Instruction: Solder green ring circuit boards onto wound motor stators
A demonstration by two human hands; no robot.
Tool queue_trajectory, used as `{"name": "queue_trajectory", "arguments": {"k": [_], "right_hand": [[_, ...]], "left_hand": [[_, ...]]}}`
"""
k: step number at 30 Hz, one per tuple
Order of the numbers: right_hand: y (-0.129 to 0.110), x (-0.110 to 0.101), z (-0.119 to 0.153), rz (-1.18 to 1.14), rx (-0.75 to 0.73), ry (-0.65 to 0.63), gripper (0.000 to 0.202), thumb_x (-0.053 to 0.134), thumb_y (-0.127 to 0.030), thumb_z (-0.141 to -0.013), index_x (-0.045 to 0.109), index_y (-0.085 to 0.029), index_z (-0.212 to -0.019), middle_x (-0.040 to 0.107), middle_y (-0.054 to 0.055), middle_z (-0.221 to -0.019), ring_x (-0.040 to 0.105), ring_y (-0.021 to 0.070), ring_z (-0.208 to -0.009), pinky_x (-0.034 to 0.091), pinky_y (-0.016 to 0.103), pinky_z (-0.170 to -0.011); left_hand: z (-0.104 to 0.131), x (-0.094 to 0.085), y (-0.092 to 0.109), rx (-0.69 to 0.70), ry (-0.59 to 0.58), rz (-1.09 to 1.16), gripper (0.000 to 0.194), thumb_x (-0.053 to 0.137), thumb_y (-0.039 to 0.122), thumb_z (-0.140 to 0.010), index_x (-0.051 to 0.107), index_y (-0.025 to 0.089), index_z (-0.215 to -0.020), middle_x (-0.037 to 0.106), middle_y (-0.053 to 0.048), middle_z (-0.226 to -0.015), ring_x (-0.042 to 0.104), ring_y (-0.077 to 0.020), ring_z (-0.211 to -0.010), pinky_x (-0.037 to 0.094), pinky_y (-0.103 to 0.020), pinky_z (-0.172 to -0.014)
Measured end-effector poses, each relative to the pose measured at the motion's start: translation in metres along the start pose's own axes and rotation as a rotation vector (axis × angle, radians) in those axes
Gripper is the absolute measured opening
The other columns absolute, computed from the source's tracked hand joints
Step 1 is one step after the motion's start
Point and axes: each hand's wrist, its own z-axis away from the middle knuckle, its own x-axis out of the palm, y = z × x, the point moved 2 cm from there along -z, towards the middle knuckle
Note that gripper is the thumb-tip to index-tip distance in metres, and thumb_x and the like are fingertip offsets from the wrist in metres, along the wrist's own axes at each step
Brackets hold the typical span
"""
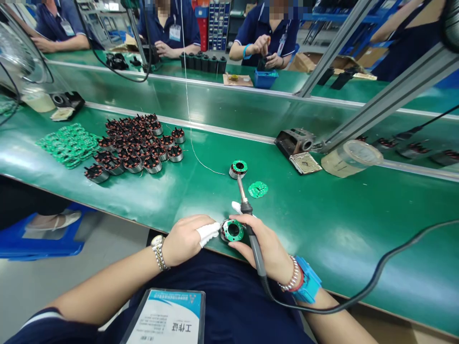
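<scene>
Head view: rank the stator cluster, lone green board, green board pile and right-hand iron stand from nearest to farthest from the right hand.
From the right hand:
1. Lone green board, just beyond it
2. Right-hand iron stand, at the back
3. Stator cluster, to the left
4. Green board pile, left of the cluster

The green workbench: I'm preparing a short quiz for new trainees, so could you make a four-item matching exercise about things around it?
Column one
1. Soldering iron
2. Heap of green circuit boards
3. Single loose circuit board
4. Wristwatch

Column two
A. Silver and gold in colour
B. Lying by itself on the workbench
C. Held in the right hand
D. Just left of the cluster of copper-wound cores

Right pairs: 1-C, 2-D, 3-B, 4-A
</scene>
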Motion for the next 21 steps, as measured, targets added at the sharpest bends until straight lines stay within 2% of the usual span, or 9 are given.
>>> {"name": "queue_trajectory", "arguments": {"k": [3,6,11,15,21], "right_hand": [[0.000,0.001,-0.001,0.004,-0.008,0.004,0.040,0.058,-0.023,-0.078,0.041,-0.019,-0.114,0.061,0.010,-0.102,0.061,0.0206,-0.092,0.053,0.033,-0.078],[-0.001,0.003,0.000,0.013,-0.004,0.013,0.039,0.058,-0.023,-0.078,0.041,-0.019,-0.114,0.061,0.010,-0.102,0.061,0.0209,-0.092,0.053,0.033,-0.078],[-0.003,0.004,0.000,0.026,-0.005,0.057,0.039,0.057,-0.025,-0.079,0.042,-0.020,-0.114,0.062,0.009,-0.099,0.063,0.0203,-0.088,0.054,0.032,-0.075],[-0.004,0.004,-0.001,0.026,-0.012,0.073,0.040,0.058,-0.026,-0.078,0.042,-0.019,-0.113,0.062,0.009,-0.099,0.063,0.0201,-0.088,0.054,0.031,-0.074],[-0.004,0.006,-0.001,0.044,-0.017,0.089,0.038,0.058,-0.027,-0.078,0.042,-0.019,-0.112,0.062,0.010,-0.097,0.063,0.0209,-0.087,0.054,0.032,-0.072]], "left_hand": [[-0.007,-0.005,-0.003,0.137,0.005,-0.059,0.021,0.040,0.016,-0.087,0.058,0.014,-0.096,0.067,-0.010,-0.087,0.063,-0.0173,-0.081,0.053,-0.032,-0.073],[-0.009,-0.006,-0.004,0.206,0.012,-0.115,0.021,0.039,0.016,-0.087,0.057,0.014,-0.098,0.067,-0.011,-0.090,0.062,-0.0178,-0.083,0.053,-0.034,-0.076],[-0.006,-0.004,-0.008,0.252,0.036,-0.134,0.026,0.035,0.015,-0.087,0.054,0.013,-0.105,0.067,-0.012,-0.090,0.063,-0.0190,-0.086,0.053,-0.036,-0.077],[-0.005,-0.005,-0.012,0.279,0.013,-0.129,0.031,0.034,0.014,-0.087,0.051,0.013,-0.112,0.067,-0.013,-0.095,0.062,-0.0197,-0.091,0.052,-0.037,-0.079],[-0.009,-0.007,-0.014,0.328,0.016,-0.149,0.027,0.034,0.013,-0.087,0.054,0.010,-0.104,0.068,-0.014,-0.088,0.063,-0.0209,-0.084,0.054,-0.036,-0.072]]}}
